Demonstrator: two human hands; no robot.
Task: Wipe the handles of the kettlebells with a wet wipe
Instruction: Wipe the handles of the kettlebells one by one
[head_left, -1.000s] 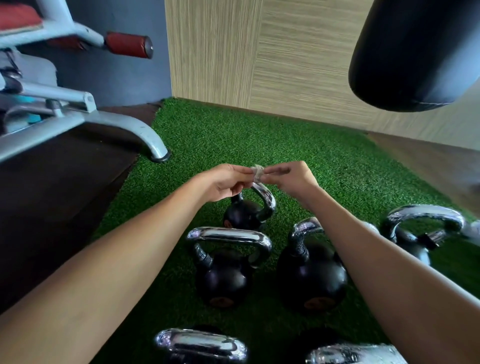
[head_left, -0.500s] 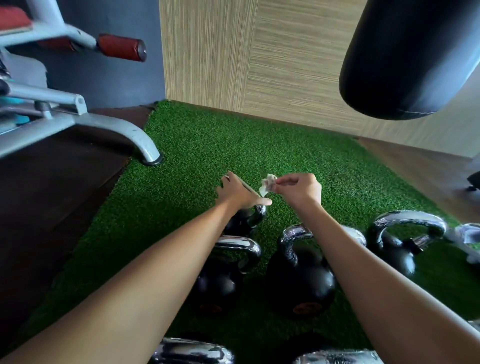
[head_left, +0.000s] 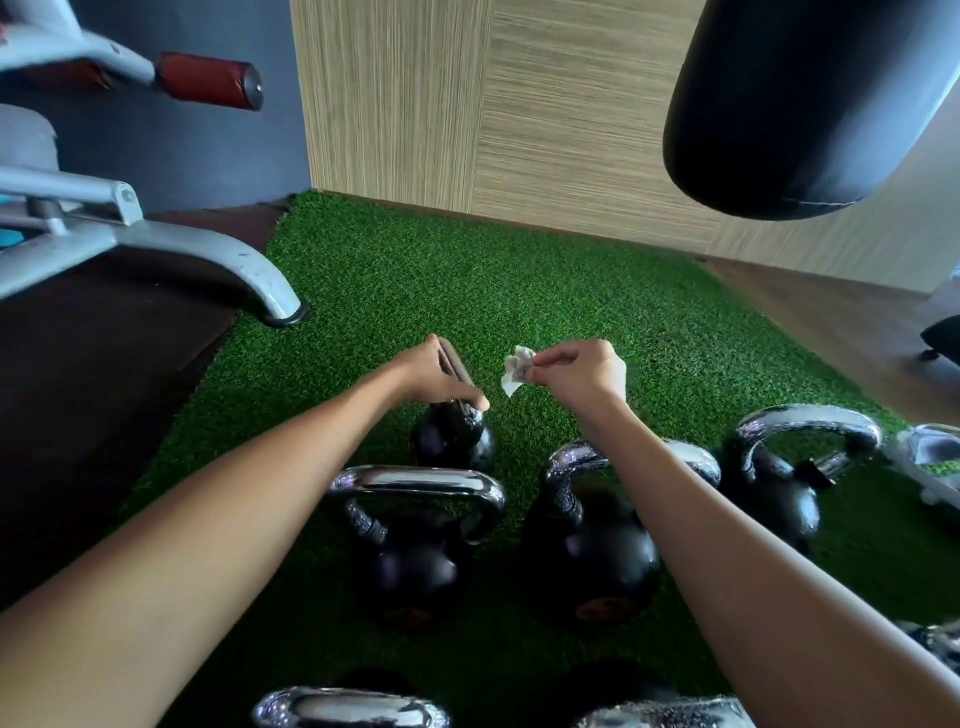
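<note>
At 10 o'clock stands the grey machine frame (head_left: 156, 244) of a gym device, and a red padded roller (head_left: 208, 85) is above it, at 11 o'clock. The foot of the frame rests at the edge of the green artificial turf (head_left: 467, 280). Near the centre, the left hand (head_left: 431, 376) has its fingers curled round the chrome handle (head_left: 457, 366) of the small kettlebell (head_left: 452, 441), which is the farthest one on the turf. Just beside it, at its 3 o'clock, the right hand (head_left: 582, 376) pinches the crumpled wet wipe (head_left: 517, 371) between thumb and fingertips. The wipe is in the air and does not touch the handle. Towards 6 o'clock, under the forearms, stand the left big kettlebell (head_left: 410, 566) and the middle kettlebell (head_left: 587, 561). The third kettlebell (head_left: 774, 499) is at 4 o'clock. A black punching bag (head_left: 805, 104) hangs at 1 o'clock.
</note>
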